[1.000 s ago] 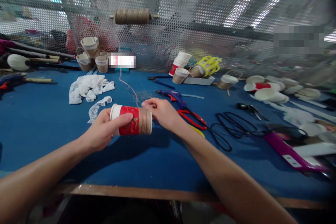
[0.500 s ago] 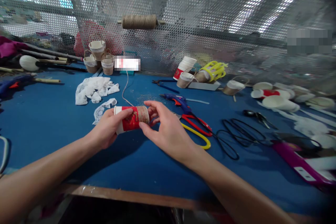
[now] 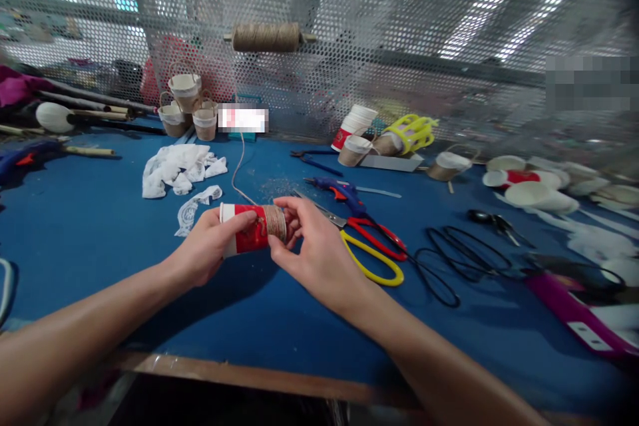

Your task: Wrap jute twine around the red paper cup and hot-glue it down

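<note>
My left hand [image 3: 207, 249] grips a red and white paper cup [image 3: 244, 231] held on its side above the blue table [image 3: 90, 233]. Jute twine [image 3: 274, 221] is wound round the cup's bottom end. My right hand [image 3: 314, 249] cups that wound end, fingers pinched on the twine-covered base. A strand of twine [image 3: 239, 166] runs from the cup up to a twine spool [image 3: 267, 37] mounted on the perforated metal screen.
Red and yellow scissors [image 3: 372, 249], a blue glue gun [image 3: 337, 188], black cable [image 3: 449, 259] and small scissors [image 3: 492, 221] lie to the right. White lace [image 3: 174, 170] lies at the left. Twine-wrapped cup baskets [image 3: 187, 103] and stacked cups [image 3: 352, 130] stand at the back.
My right hand came down from the cup's top edge to its wound end and turned palm-up around it. The cup has tilted slightly, held lower and farther from me.
</note>
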Motion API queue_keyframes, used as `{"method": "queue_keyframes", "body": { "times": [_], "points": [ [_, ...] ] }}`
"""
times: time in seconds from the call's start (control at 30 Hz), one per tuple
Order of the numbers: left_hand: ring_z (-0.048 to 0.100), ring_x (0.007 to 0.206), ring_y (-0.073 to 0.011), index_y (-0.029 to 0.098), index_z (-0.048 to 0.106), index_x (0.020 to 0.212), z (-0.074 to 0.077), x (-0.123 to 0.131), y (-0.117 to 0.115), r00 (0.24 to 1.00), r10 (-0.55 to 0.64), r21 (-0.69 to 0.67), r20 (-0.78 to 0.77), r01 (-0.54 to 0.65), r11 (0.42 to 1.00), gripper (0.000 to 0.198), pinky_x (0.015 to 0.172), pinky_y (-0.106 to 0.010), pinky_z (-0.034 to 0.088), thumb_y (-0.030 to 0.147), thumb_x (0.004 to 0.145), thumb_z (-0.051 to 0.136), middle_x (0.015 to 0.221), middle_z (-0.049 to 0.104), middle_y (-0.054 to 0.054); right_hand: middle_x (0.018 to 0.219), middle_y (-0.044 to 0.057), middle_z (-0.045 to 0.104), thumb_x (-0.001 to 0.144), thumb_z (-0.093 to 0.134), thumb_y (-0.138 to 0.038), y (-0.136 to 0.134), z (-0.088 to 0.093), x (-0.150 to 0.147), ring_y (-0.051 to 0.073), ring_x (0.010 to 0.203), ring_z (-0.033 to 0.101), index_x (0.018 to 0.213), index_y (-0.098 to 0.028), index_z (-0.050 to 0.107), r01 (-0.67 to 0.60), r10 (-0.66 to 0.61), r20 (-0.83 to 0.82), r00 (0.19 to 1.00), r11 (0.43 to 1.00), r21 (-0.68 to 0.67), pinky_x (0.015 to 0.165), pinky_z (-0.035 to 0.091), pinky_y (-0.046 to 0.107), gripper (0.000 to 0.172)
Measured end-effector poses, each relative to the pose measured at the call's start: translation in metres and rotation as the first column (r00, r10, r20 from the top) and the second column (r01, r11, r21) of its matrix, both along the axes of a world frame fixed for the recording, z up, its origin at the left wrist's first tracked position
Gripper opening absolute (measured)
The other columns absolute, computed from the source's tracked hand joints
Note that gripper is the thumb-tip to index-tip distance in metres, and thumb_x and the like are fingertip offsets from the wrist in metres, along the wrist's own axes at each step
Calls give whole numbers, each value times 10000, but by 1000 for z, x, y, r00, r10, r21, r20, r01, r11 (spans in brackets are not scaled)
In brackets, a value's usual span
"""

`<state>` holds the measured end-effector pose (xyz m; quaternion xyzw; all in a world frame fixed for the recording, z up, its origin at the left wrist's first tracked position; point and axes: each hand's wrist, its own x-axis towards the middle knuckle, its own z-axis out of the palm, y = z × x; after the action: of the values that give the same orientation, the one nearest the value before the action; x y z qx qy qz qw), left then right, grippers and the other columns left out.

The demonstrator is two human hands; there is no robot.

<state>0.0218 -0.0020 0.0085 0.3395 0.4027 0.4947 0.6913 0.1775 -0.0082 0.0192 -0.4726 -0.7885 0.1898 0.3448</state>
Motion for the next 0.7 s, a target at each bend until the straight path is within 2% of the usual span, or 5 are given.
{"method": "queue_keyframes", "body": {
  "times": [0.17, 0.27, 0.5, 0.6, 0.7],
  "points": [
    [597, 536, -100, 96, 672, 703, -2, -1, 0, 1000, -10, 34, -14, 10, 999, 118, 534, -167, 459, 212, 685, 664, 609, 685, -34, 980, 95, 543, 706, 549, -163, -3, 2, 0, 170, 776, 547, 1091, -164, 450, -7, 6, -40, 999, 1000, -30, 626, 492, 317, 398],
    [603, 591, -123, 97, 681, 756, -3, -3, 1, 998, -23, 129, -54, 30, 991, 160, 601, -205, 478, 241, 687, 665, 675, 697, -50, 902, 54, 536, 717, 578, -233, -2, 9, 5, 142, 726, 537, 1097, -178, 436, -50, 19, -177, 984, 984, -169, 622, 484, 298, 409],
    [540, 597, -104, 126, 702, 753, -2, -9, -2, 904, -68, 406, -422, 255, 878, 95, 600, -189, 444, 192, 698, 660, 698, 674, -14, 746, 1, 516, 745, 554, -306, 6, 10, 16, 104, 632, 498, 1012, -154, 482, -86, -127, -491, 862, 918, -388, 573, 437, 264, 315],
    [513, 533, -86, 123, 695, 751, -2, -11, 0, 921, -149, 322, -360, 272, 907, 115, 541, -176, 425, 207, 673, 694, 623, 647, -5, 751, -7, 508, 728, 573, -268, 5, 4, 15, 100, 643, 493, 996, -166, 502, -79, -127, -513, 849, 929, -361, 598, 435, 258, 295],
    [566, 552, -104, 110, 692, 764, -2, -12, 5, 969, -208, 127, -131, 225, 966, 236, 550, -187, 446, 297, 629, 735, 664, 673, -41, 745, -14, 489, 746, 551, -254, 2, 1, 13, 105, 663, 492, 996, -179, 498, -107, -59, -470, 881, 942, -319, 621, 445, 260, 266]
  ]
}}
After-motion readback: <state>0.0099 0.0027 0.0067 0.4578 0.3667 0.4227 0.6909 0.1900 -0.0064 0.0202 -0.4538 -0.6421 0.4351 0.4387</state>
